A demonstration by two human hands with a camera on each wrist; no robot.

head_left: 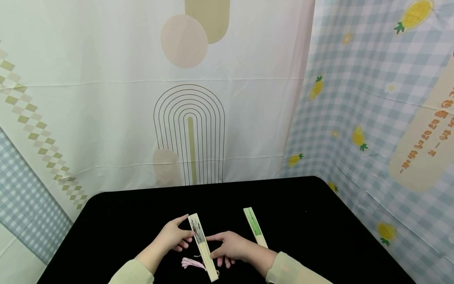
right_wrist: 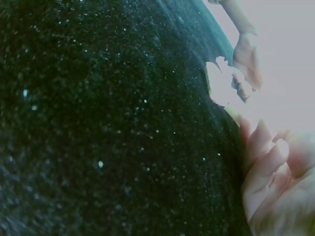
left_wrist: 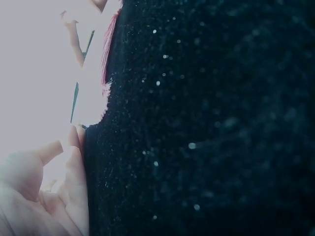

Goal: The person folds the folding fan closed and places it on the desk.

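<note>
Two hands are at work on one folded bamboo hand fan with a printed paper leaf (head_left: 201,244), which lies flat on the black velvet-covered table (head_left: 312,221), near its front edge, running from near-right to far-left. My left hand (head_left: 173,236) bears against the fan's left side, thumb reaching up along the printed end, other fingers loosely bent; my right hand (head_left: 228,246) meets the right side, forefinger stretched toward the slat, the rest spread on the cloth. I judge the fan is braced from both sides so that it cannot slide or roll on the nap. Whether either hand actually pinches the slat, I cannot tell; the head view shows contact only.

Nearest to me, a pink thread tassel (head_left: 191,263) trails leftward from the fan's pivot end and lies loose on the cloth, below my left hand. Both wrist views are washed out; they show velvet and pale fingers (right_wrist: 261,162) at the edge of the picture, nothing firmer.

Just beyond my right hand lies a second closed fan with a green leaf (head_left: 255,232), parallel to the first and apart from it, untouched.

Farther out, open black cloth runs to the rounded far edge. Behind it hang a cream backdrop with arch patterns (head_left: 188,134) and, to the right, a blue checked curtain printed with pineapples (head_left: 358,118).
</note>
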